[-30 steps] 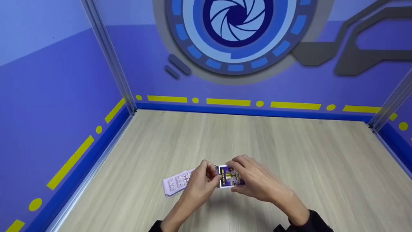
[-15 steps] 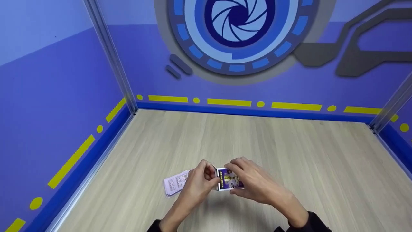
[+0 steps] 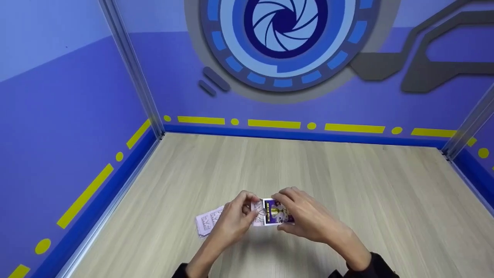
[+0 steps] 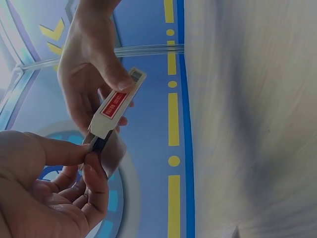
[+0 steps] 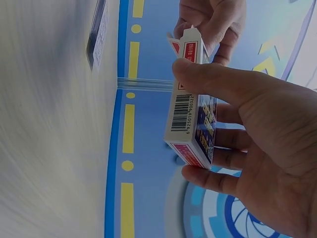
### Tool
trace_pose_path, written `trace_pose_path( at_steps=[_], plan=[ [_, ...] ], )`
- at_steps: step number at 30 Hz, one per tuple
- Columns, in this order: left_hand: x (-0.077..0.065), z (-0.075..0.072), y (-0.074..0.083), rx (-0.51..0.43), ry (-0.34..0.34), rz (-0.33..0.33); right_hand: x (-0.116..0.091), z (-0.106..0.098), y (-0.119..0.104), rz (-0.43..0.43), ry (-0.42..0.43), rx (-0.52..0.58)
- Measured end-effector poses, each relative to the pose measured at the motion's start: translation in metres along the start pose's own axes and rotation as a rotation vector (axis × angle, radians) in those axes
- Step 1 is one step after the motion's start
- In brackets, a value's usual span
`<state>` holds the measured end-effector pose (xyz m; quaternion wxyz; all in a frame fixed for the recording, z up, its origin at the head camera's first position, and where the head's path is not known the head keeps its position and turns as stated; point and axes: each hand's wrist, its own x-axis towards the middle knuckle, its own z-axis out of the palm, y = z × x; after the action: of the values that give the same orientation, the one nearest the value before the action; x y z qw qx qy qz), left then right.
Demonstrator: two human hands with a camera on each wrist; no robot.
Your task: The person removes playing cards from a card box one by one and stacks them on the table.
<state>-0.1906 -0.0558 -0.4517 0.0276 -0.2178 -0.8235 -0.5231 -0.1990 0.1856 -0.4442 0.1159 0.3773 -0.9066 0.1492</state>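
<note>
Pale wood-grain tabletop [image 3: 328, 173] beneath a printed card stack [image 3: 207, 222]

Even, bright light fills the head view, with a soft shadow on the wood-grain tabletop [image 3: 347, 185] just below the card box [image 3: 278, 211]. Print on the card stack [image 3: 207, 221] left of the box is too soft to read. Both wrist views are dimmer; in the right one the barcode [image 5: 182, 113] on the box is crisp, the tabletop left of it blurred. In the left one, pale glare whitens the edge up-left of the box.
</note>
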Motion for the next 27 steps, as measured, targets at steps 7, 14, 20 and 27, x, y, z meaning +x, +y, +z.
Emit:
trace_pose_path(
  at_steps=[7, 14, 20, 27],
  plan=[
    [0.000, -0.008, 0.003, 0.034, 0.027, 0.033, 0.000, -0.003, 0.007, 0.016, 0.025, 0.022],
    [0.000, -0.013, 0.002, 0.187, 0.047, 0.066, -0.002, -0.006, 0.014, 0.035, 0.052, 0.035],
    [-0.002, -0.013, 0.002, 0.366, 0.027, 0.075, -0.003, -0.007, 0.014, 0.039, 0.043, 0.026],
    [-0.005, -0.006, 0.003, 0.654, 0.067, 0.174, -0.002, -0.005, 0.009, 0.021, 0.029, 0.022]
  ],
)
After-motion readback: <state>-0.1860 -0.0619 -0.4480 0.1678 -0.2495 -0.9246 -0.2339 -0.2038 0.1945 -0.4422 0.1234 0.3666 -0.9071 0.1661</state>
